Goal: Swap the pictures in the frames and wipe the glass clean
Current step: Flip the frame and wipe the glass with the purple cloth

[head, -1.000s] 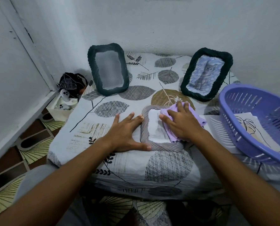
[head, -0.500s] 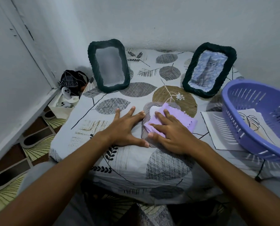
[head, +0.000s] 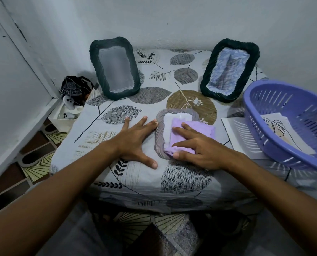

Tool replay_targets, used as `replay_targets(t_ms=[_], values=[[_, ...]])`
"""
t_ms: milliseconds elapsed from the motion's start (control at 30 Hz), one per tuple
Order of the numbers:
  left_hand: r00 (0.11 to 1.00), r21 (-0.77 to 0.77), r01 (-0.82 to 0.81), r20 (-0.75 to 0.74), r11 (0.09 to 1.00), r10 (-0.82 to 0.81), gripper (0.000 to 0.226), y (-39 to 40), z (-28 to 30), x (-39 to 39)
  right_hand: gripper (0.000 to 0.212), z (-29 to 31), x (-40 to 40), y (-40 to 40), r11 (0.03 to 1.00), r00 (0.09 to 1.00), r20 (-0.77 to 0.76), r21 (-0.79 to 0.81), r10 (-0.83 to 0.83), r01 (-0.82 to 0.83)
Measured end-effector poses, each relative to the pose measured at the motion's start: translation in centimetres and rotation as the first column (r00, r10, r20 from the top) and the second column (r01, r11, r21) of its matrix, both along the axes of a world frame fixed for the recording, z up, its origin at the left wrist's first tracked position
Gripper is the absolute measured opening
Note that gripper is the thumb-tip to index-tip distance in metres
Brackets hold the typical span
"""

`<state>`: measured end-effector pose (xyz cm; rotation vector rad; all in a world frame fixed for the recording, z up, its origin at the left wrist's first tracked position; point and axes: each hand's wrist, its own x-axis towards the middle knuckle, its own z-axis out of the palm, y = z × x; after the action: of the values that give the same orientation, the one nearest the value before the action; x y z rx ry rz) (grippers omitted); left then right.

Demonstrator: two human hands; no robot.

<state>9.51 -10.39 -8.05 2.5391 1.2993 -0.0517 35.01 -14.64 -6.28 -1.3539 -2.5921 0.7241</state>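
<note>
A grey woven frame lies flat on the leaf-patterned table cover. My right hand presses a folded lilac cloth onto its glass, fingers spread over the cloth. My left hand lies flat on the cover just left of the frame, fingertips at its edge, holding nothing. Two dark green woven frames stand against the wall: the left one shows plain grey glass, the right one holds a bluish cat picture.
A purple plastic basket at the right holds a line-drawing sheet. A white sheet lies partly under it. A box with a white toy sits on the floor at the left. Walls close off back and left.
My right hand has slid the lilac cloth from the frame's upper right toward its lower part, nearer me. My left hand stays flat beside the frame.
</note>
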Motion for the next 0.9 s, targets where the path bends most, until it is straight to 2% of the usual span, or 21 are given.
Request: replay_targets(t_ms=[133,333,467,567,667,767,833,900], values=[[1.0,-0.007,-0.002,-0.004,1.0,0.002,0.147,0.0,0.0,0.1,0.074,-0.6,-0.9,-0.3,0.999,0.995,0.102,0.047,0.005,-0.01],[1.0,-0.008,-0.013,0.008,1.0,0.013,0.147,-0.1,-0.1,0.1,0.064,0.4,-0.7,-0.2,0.997,0.999,0.031,-0.06,-0.039,0.041],[1.0,-0.015,-0.017,0.015,1.0,0.017,0.147,-0.2,-0.1,0.2,0.081,-0.1,-1.2,-0.1,1.0,0.996,0.092,-0.015,-0.005,0.007],[1.0,-0.016,-0.015,0.014,1.0,0.015,0.147,-0.2,-0.1,0.1,0.074,-0.2,-1.2,-0.1,0.999,0.998,0.063,-0.036,-0.013,0.016],[1.0,-0.013,-0.013,0.02,1.0,0.013,0.146,-0.2,-0.1,0.0,0.078,-0.1,-0.7,0.4,0.999,0.999,-0.031,-0.054,-0.012,0.01],[1.0,-0.008,-0.013,0.02,1.0,0.013,0.146,-0.2,-0.2,0.1,0.074,-0.3,-0.6,0.4,1.0,1.0,0.016,-0.029,-0.007,0.007],[1.0,-0.006,-0.018,0.017,1.0,0.018,0.147,-0.2,-0.2,0.1,0.082,-0.5,-0.8,0.1,1.0,0.997,0.08,0.014,-0.006,0.005],[1.0,-0.008,-0.02,0.017,1.0,0.02,0.148,-0.2,-0.2,0.2,0.092,-0.6,-1.0,-0.1,0.999,0.997,0.076,0.041,-0.006,0.002]])
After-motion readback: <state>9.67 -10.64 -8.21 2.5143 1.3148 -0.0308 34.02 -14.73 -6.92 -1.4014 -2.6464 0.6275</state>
